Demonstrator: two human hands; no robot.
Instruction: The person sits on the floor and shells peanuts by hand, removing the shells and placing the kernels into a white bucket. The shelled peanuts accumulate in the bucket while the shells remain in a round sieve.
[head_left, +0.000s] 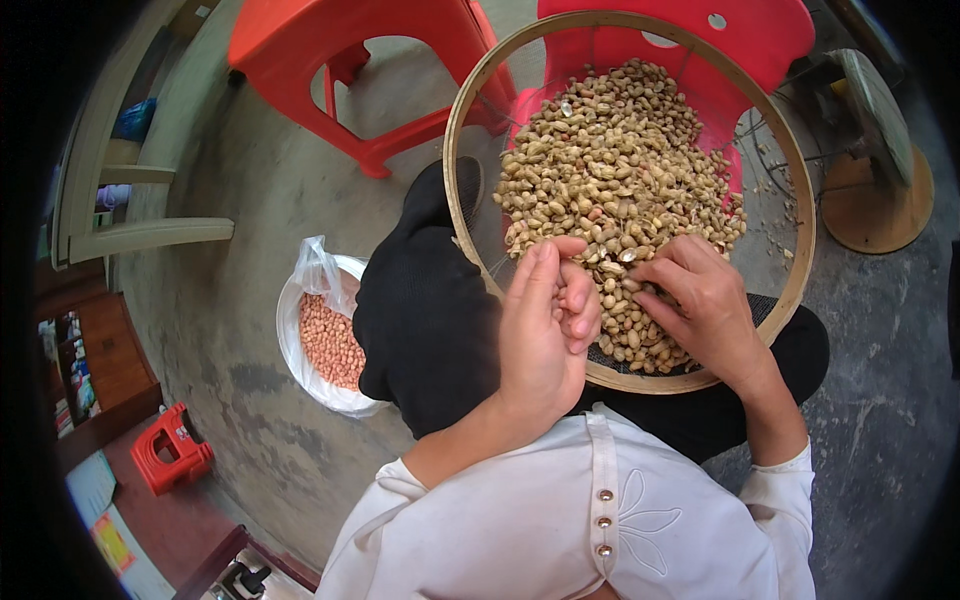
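A round sieve (802, 225) with a wooden rim and mesh bottom rests partly on my lap, holding a heap of unshelled peanuts (615, 165) with a few loose kernels and bits of shell. My left hand (547, 307) is cupped over the sieve's near side, its fingers curled around what look like peanut kernels (559, 301). To its right, my right hand (697, 300) reaches low over the heap, thumb and forefinger pinching what seems to be a peanut; its fingertips partly hide it. Left of my knee, a white bucket (286, 330) lined with a clear plastic bag contains pinkish shelled peanuts (330, 341).
Beneath the sieve's far side is a red plastic chair (772, 30). A red plastic stool (300, 45) stands at upper left. On the right is a stand with a round wooden base (874, 206). Farther left are a small red stool (172, 450) and a wooden cabinet (112, 352).
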